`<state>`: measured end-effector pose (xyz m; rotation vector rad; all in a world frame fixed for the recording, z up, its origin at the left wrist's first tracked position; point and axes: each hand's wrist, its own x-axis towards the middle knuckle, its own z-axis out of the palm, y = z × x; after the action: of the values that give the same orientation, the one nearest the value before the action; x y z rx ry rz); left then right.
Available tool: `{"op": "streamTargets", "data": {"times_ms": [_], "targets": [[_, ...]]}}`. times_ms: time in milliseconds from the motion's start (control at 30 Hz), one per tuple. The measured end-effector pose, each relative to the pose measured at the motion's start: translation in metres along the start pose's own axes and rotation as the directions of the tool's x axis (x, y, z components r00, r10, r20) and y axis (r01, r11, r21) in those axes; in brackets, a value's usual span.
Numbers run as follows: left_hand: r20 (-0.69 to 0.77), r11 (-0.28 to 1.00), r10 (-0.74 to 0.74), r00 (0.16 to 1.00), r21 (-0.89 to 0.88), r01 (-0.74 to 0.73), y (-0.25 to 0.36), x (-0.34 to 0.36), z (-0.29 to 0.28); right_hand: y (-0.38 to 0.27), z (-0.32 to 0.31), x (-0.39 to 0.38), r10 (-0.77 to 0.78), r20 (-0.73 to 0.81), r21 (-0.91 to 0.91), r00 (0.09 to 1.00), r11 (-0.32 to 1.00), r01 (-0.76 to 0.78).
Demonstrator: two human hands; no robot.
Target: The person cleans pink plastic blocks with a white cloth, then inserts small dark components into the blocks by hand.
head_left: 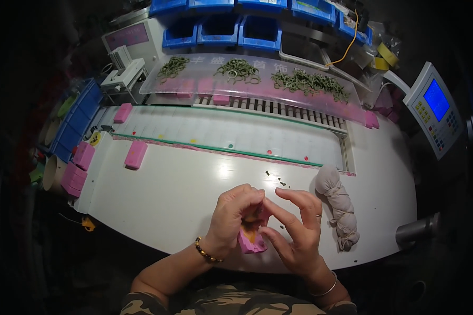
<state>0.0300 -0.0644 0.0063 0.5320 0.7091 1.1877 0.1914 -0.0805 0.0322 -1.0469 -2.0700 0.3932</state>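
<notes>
My left hand (pixel 227 216) is closed around a bent pink rubber mould (pixel 252 243), above the near edge of the white table. An orange-brown stain shows on the mould's inner face. On the mould's right side is my right hand (pixel 301 233), fingers spread; its index fingertip and thumb are at the mould's edge. Whether they grip it I cannot tell for sure. Small dark green scraps (pixel 283 184) lie beyond my hands. A knotted off-white cloth roll (pixel 340 212) rests just right of my right hand.
A pink block (pixel 136 154) lies left on the white table (pixel 178 194). Behind runs a white conveyor (pixel 220 134) with a green edge. A clear shelf (pixel 199 76) carries piles of green ring-shaped pieces (pixel 307 84) under blue bins (pixel 218 30). A control panel (pixel 433 110) stands right.
</notes>
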Motion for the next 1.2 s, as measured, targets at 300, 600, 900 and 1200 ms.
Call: {"op": "streamTargets", "data": {"times_ms": [300, 600, 900, 1200], "targets": [[0.002, 0.983, 0.135, 0.991, 0.124, -0.134, -0.008, 0.004, -0.004, 0.002, 0.01, 0.002, -0.138, -0.111, 0.025, 0.984, 0.99, 0.141], [0.044, 0.869, 0.346, 0.937, 0.36, -0.338, -0.017, 0.01, -0.007, 0.001, 0.007, 0.006, -0.11, -0.104, 0.172, 0.989, 0.977, 0.127], [-0.033, 0.985, 0.004, 0.999, 0.17, 0.002, 0.006, 0.007, -0.004, 0.009, -0.008, 0.008, -0.079, -0.382, 0.059, 0.921, 0.992, 0.109], [0.219, 0.939, -0.055, 0.974, 0.342, -0.024, 0.005, -0.009, -0.002, 0.019, -0.007, -0.007, -0.397, -0.178, -0.33, 0.9, 0.886, 0.326]]}}
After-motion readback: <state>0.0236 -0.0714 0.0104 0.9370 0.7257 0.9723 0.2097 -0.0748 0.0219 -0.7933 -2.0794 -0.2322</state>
